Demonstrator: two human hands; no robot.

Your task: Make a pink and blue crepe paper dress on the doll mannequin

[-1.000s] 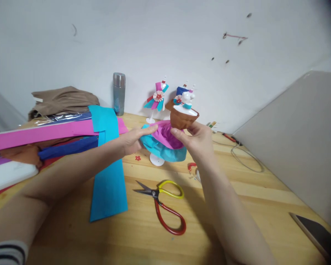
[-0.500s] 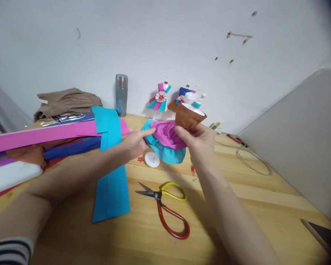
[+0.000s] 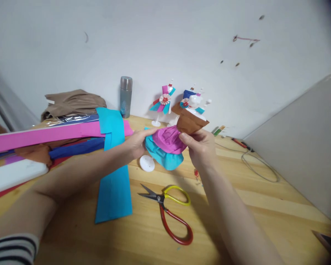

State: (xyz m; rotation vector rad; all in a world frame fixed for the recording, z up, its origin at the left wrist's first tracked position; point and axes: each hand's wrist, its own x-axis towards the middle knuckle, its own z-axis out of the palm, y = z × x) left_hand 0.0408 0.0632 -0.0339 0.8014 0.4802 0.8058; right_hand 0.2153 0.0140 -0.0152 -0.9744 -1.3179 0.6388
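Both my hands hold a small mannequin in a paper dress [image 3: 168,145] with a brown bodice, a magenta layer and a turquoise ruffle, tilted above the wooden table [image 3: 237,206]. My left hand [image 3: 138,141] pinches the left edge of the skirt. At the waist, under the brown bodice, my right hand [image 3: 200,147] grips the figure. Its round white base [image 3: 147,163] shows below the skirt, close to the tabletop.
Red and yellow scissors [image 3: 169,206] lie in front of me. A turquoise paper strip [image 3: 113,173] and pink, blue and white paper rolls [image 3: 41,134] lie at left. Two more dressed mannequins [image 3: 164,103], a grey flask [image 3: 126,96], a wire loop [image 3: 259,167] and a grey board [image 3: 303,143] stand behind and right.
The dressed mannequin has been lifted off the table and tilted, so its white base now points toward the left. My hands stay on the skirt and waist.
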